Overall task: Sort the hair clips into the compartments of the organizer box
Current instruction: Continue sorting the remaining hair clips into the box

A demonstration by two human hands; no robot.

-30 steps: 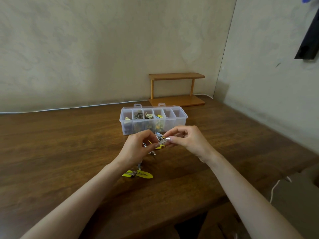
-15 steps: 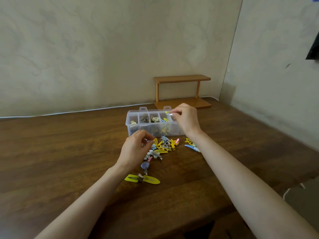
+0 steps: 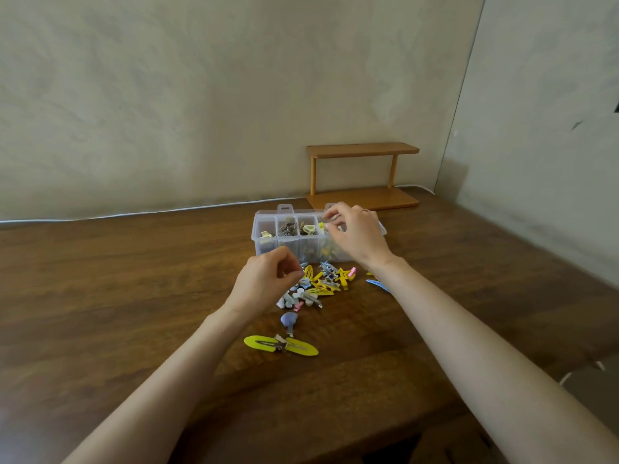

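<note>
The clear organizer box (image 3: 266,244) stands on the wooden table, and several of its compartments hold clips. My right hand (image 3: 360,241) hovers over its middle compartments with loosely curled fingers; it is blurred and no clip shows between them. My left hand (image 3: 266,281) is in front of the box at the left edge of the clip pile (image 3: 323,283), its curled fingers pinching a small silver clip. Nearer to me lie a purple clip (image 3: 288,319) and a pair of long yellow clips (image 3: 281,344). A blue clip (image 3: 378,285) lies beside my right wrist.
A small two-tier wooden shelf (image 3: 361,175) stands behind the box against the wall. A white cable (image 3: 134,214) runs along the table's back edge. The side wall is close on the right, and the table's front edge is below my forearms.
My right hand carried a silver clip from the pile up to the box and now sits lower over the compartments, with no clip seen. My left hand stayed by the pile.
</note>
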